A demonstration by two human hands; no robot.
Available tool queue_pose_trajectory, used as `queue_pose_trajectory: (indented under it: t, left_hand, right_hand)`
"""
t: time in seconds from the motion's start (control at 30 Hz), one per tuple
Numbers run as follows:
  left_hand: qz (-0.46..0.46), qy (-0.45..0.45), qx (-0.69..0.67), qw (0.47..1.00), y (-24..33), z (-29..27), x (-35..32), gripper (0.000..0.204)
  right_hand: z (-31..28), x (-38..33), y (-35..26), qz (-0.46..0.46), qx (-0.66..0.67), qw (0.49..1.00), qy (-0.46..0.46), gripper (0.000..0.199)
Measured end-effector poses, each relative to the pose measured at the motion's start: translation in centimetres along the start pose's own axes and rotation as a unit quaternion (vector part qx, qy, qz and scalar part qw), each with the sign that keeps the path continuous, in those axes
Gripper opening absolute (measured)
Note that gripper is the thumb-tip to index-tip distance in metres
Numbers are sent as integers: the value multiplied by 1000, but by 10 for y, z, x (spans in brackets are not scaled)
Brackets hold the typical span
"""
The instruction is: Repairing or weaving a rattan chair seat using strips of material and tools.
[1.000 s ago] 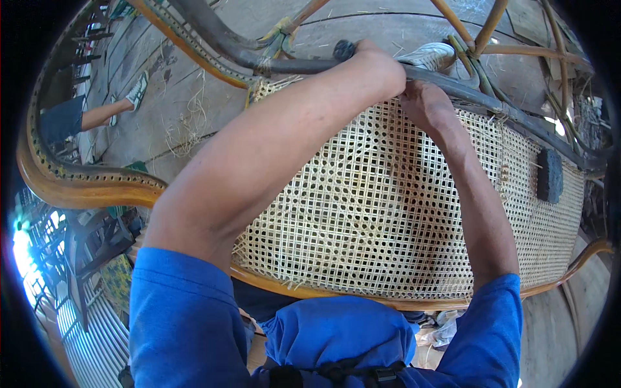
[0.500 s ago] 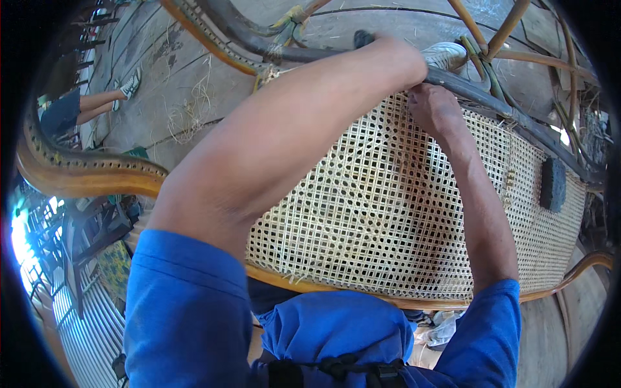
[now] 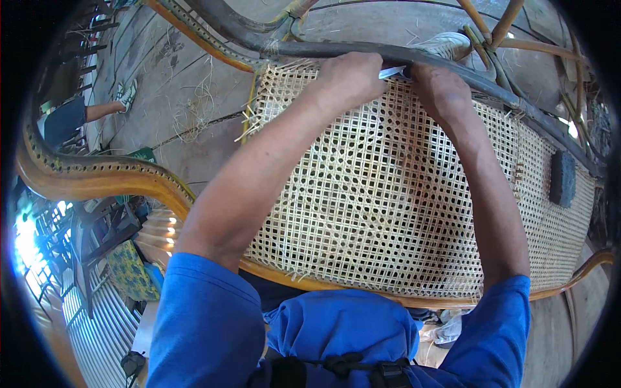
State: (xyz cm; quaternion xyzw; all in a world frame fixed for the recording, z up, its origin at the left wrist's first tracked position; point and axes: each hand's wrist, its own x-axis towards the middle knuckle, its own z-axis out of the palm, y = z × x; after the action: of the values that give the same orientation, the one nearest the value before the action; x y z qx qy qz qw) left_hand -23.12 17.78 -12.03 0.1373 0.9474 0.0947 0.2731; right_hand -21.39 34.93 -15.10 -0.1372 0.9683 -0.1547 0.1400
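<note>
A woven cane panel (image 3: 362,213) stretches before me on a curved wooden frame (image 3: 110,183). My left hand (image 3: 351,77) is closed at the panel's far edge, and the pale blade of a knife (image 3: 391,72) shows from it toward the other hand; its handle is hidden. Close to the blade's right end, my right hand (image 3: 442,90) is closed with fingers bent at the far edge. What it pinches, if anything, is hidden. A dark rail (image 3: 330,50) runs just beyond both hands.
A dark grey block (image 3: 563,179) rests on the cane at the right. Loose fibre strands (image 3: 192,123) litter the floor. Bamboo poles (image 3: 508,26) stand beyond the rail, near a shoe (image 3: 446,46). Another person's leg (image 3: 103,110) shows at far left.
My left hand has come down and nearer from beyond the rail, bringing the blade into view beside my right hand. The right hand stays at nearly the same spot.
</note>
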Motion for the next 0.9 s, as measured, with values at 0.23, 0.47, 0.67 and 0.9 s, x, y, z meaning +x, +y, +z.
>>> queue_pose_trajectory:
  t: [0.23, 0.47, 0.67, 0.9]
  left_hand:
    - [-48, -59, -77, 994, -1, -8, 0, 24]
    - [6, -107, -169, 980, -26, -62, -65, 29]
    - [55, 33, 26, 998, -18, -18, -32, 25]
    - [67, -115, 189, 973, 32, -56, -8, 22]
  right_hand:
    - [-10, 9, -12, -43, -37, 998, 3, 17]
    - [5, -14, -46, -146, 354, 924, -7, 34]
    - [-1, -9, -15, -25, 218, 975, 27, 24]
    - [1, -8, -7, -8, 120, 993, 8, 17]
